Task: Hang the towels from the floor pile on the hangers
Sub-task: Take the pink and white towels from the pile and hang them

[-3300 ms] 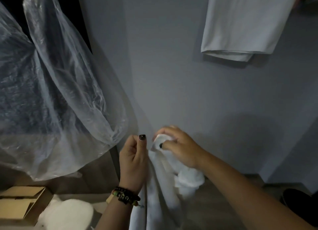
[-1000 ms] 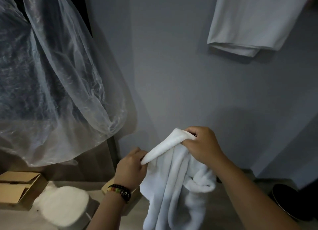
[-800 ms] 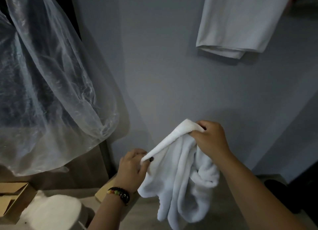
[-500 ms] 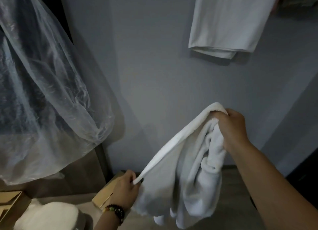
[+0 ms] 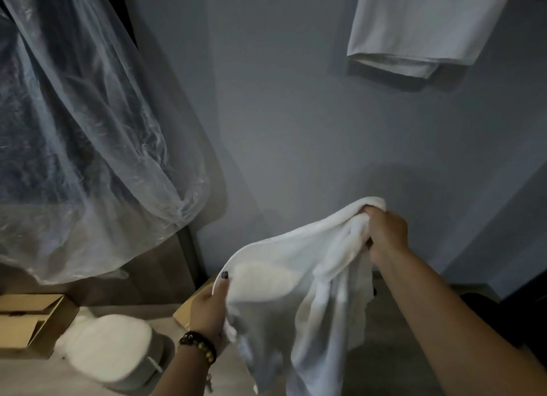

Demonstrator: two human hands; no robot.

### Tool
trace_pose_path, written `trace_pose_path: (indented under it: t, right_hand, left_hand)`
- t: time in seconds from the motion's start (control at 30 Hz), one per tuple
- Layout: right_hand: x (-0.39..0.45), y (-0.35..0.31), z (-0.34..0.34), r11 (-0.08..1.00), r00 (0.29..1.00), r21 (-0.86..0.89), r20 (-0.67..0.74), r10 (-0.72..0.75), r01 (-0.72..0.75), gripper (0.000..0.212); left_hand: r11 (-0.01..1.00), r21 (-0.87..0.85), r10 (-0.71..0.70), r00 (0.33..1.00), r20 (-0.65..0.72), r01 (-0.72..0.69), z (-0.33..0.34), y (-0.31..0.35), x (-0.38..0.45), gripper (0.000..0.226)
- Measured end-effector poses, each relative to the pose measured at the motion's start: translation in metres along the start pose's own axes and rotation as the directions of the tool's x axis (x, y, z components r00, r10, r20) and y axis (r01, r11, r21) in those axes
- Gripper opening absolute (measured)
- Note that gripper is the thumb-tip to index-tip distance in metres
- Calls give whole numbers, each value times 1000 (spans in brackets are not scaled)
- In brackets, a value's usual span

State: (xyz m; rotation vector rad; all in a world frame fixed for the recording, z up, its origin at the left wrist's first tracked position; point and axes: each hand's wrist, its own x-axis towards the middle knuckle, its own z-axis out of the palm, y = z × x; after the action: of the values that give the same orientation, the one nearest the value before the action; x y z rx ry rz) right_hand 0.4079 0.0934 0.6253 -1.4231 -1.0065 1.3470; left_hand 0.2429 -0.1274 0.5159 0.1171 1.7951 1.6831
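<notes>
Since half a second ago the white towel [image 5: 299, 292] has been spread wider: the left hand [image 5: 208, 308] has come up a little and the right hand [image 5: 384, 232] has dropped slightly, so the top hem now runs in a gentler slope between them and more of the cloth faces the camera as a flat sheet. The view has shifted too, with the folded towel pile [image 5: 106, 348] on the floor showing more fully at lower left.

Around the hands: a clear plastic cover [image 5: 83, 146] hangs at the left over something dark, its lower end bunched just above a wooden panel. An open cardboard box [image 5: 26, 321] sits on the floor beside the pile, and a second cardboard piece [image 5: 183, 314] peeks out behind the left wrist, which wears a beaded bracelet [image 5: 198, 345]. A pale cloth [image 5: 420, 28] hangs high on the grey wall [image 5: 296, 114] at upper right (what carries it is out of frame). The held towel hides the floor directly behind it.

The left fingers are curled round the towel's lower corner, thumb with a dark nail pressed on the hem. The right fingers are closed in a fist on the upper corner, with cloth gathered in bunched folds below the knuckles. The towel hangs free in the air between the two hands, in front of the wall and clear of the floor.
</notes>
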Motion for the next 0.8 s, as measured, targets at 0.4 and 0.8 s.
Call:
trace_pose_path:
  t: [0.4,0.8]
  right_hand:
    - [1,37,6,965,968,189,208,144,-184,24]
    - [-21,86,-16,574,804,563,441,399,-594,53]
  left_hand:
    - [828,-357,-241,849,470,432,15,33,3,55]
    - [788,-454,-174,857,486,417,43,39,9,35]
